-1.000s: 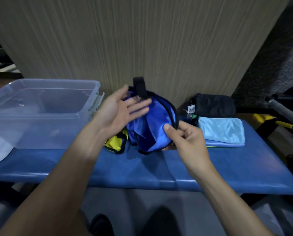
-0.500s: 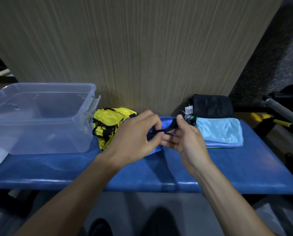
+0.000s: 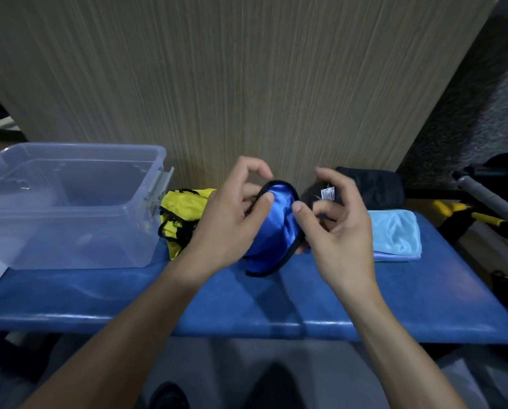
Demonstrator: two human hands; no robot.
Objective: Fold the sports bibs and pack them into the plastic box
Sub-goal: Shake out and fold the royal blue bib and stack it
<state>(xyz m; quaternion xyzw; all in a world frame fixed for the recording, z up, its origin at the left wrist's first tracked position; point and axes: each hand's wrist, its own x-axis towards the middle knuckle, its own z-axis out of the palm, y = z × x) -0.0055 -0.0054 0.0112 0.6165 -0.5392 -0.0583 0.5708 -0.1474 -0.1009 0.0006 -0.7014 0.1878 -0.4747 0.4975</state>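
Both hands made the grip on the blue bib (image 3: 272, 228): the left hand (image 3: 229, 222) held it with the thumb pressed on the shiny front and curled fingers behind, and the right hand (image 3: 339, 228) pinched its right edge with the thumb, while its other fingers were half spread. The bib was bunched into a small bundle with black trim, lifted just above the tabletop (image 3: 365, 296), between the two hands.

To fold well, I judged that the person should bring the trimmed edges together evenly and keep the slippery cloth tight, because such fabric probably opens again when the pinch is loose. Pressing the bundle flat on the tabletop before carrying it would help.

Just left of the hands lay a yellow bib (image 3: 181, 215), crumpled, touching or almost touching the plastic box (image 3: 69, 208). The box stood open at the left end of the tabletop and looked empty, so packing was not yet started. On the right, a light blue cloth (image 3: 394, 234) lay folded, with a black bundle (image 3: 373, 187) behind it near the wall.

In front of the hands the tabletop had free blue surface up to its near edge. The way to the box went over the yellow bib, so the hands should pass above it and over the box rim.
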